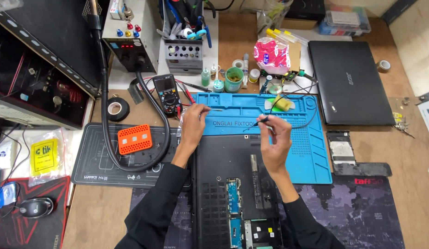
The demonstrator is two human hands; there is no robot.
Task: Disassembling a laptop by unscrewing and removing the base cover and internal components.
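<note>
Closest to me lies the upturned black laptop base (223, 184), its slots exposed between my forearms. Just above it my left hand (193, 125) pinches slim tweezers (213, 109), fingers pressed together on them. My right hand (275, 138), near the left, is clamped on a thin black tool (259, 122). Both tips hover over the blue repair mat (311, 152) beyond my knuckles.

The laptop base (233, 184) runs off the bottom edge. The thin tool in the left hand (192, 124) and the one in the right hand (276, 140) are too small to identify.
</note>
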